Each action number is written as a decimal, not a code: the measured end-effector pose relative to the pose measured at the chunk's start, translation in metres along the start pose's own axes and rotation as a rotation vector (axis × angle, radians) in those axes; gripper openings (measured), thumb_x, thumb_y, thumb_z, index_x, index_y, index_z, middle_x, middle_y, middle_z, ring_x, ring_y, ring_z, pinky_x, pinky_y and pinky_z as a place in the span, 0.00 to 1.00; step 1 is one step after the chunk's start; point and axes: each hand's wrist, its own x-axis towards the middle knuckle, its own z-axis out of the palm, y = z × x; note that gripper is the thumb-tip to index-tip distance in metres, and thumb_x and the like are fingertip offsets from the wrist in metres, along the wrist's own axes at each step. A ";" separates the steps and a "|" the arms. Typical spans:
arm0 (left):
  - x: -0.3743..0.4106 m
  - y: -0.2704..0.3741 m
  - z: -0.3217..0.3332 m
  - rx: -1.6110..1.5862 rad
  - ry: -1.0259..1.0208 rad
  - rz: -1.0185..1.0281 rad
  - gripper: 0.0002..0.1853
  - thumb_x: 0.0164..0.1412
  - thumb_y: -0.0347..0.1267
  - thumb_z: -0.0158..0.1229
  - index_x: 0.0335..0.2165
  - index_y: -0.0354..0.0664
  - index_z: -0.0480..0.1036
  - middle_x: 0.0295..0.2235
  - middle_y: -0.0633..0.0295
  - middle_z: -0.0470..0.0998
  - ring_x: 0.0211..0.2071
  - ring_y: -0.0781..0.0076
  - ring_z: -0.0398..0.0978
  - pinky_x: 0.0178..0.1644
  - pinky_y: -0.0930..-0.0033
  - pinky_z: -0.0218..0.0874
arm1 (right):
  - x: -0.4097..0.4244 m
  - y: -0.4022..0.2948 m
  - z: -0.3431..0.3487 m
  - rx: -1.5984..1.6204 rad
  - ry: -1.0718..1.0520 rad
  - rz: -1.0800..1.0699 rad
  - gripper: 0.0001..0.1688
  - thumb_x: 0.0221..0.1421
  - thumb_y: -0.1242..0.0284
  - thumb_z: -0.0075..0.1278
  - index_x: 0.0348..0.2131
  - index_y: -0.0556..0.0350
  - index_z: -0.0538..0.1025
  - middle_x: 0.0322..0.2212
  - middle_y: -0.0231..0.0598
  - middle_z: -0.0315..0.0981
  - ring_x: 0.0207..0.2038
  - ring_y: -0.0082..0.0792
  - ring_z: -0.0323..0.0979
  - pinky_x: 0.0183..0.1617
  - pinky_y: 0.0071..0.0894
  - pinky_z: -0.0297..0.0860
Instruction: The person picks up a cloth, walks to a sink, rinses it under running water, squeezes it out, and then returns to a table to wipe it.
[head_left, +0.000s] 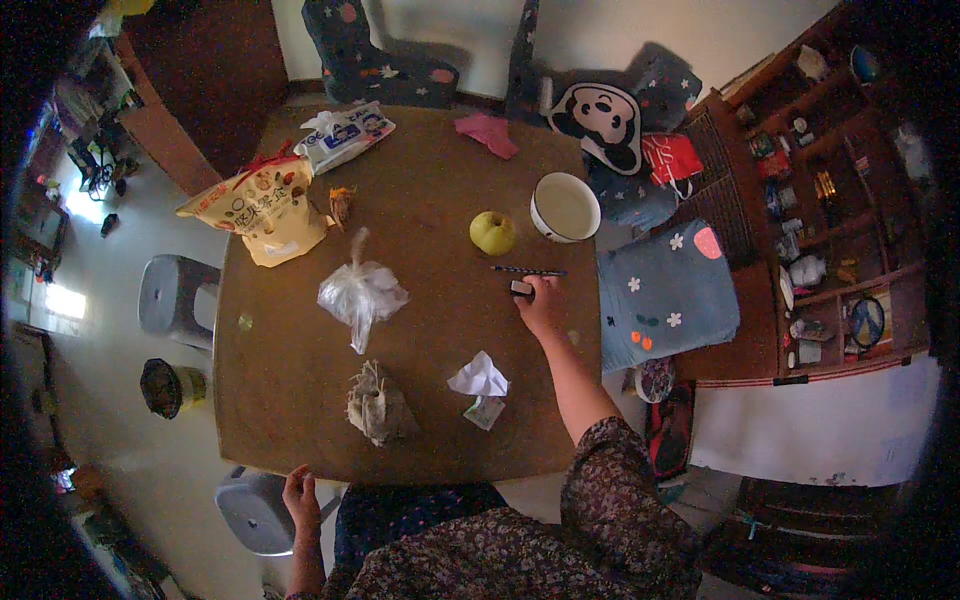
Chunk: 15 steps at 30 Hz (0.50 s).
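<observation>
My right hand (541, 301) rests over the right part of the brown table (442, 315), its thumb and fingers closed around a small dark block with a pale top, likely an eraser (520, 288). Just beyond the fingers lies a dark patterned pencil (525, 270). A yellow-green apple (493, 232) and a white bowl with a dark rim (564, 208) stand farther back. My left hand (301, 491) hangs beside the near left table edge, fingers loosely apart and holding nothing. Nearer me lie crumpled white paper (481, 376), a small printed packet (485, 412) and a frayed beige cloth (377, 405).
On the table's left are a clear plastic bag (362, 291), a standing snack pouch (274, 214), a wipes pack (345, 137) and a small brown bundle (340, 206). A pink cloth (487, 135) lies at the back. Grey stools (176, 296) and a covered chair (667, 292) flank the table.
</observation>
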 end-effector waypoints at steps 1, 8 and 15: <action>0.000 0.002 0.001 0.049 0.008 -0.023 0.10 0.56 0.25 0.51 0.38 0.34 0.71 0.32 0.64 0.73 0.34 0.77 0.69 0.41 0.75 0.60 | 0.000 0.004 0.001 -0.029 -0.028 -0.004 0.28 0.34 0.72 0.63 0.38 0.52 0.68 0.37 0.45 0.63 0.43 0.48 0.62 0.46 0.46 0.60; 0.000 0.007 0.000 0.197 0.012 -0.081 0.11 0.55 0.26 0.52 0.38 0.34 0.71 0.32 0.63 0.74 0.34 0.76 0.70 0.41 0.74 0.60 | 0.000 0.012 -0.004 -0.038 -0.181 -0.002 0.24 0.35 0.74 0.62 0.36 0.54 0.70 0.35 0.48 0.65 0.39 0.52 0.65 0.42 0.47 0.63; 0.003 0.000 0.001 0.038 -0.023 -0.059 0.11 0.55 0.26 0.53 0.38 0.35 0.72 0.33 0.61 0.75 0.37 0.74 0.71 0.43 0.74 0.61 | -0.056 -0.006 -0.020 0.046 -0.236 0.078 0.20 0.36 0.71 0.62 0.32 0.54 0.70 0.34 0.42 0.67 0.38 0.46 0.66 0.40 0.41 0.63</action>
